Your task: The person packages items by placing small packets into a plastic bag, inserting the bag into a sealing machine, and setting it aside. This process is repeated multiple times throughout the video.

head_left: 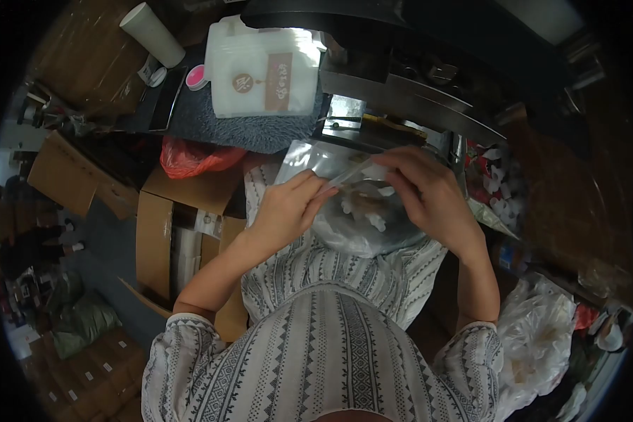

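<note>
Between my hands stretches a narrow translucent plastic strip (352,171); whether it is a small bag or a film edge is hard to make out. My left hand (293,205) pinches its lower left end between thumb and fingers. At the upper right end, my right hand (429,195) is closed on it with curled fingers. Just beneath, a clear plastic bag (352,243) rests on the lap, its mouth wide and its film crumpled. Small white pieces (374,219) show inside or through that bag, partly blocked by the hands.
A printed white package (260,74) lies on a grey fluffy mat (274,133), near a pink-topped round container (197,77) and a white cup (151,35). Dark machinery (415,81) stands ahead. An opened cardboard box (155,246) is at left; a filled plastic bag (538,337) sits at right.
</note>
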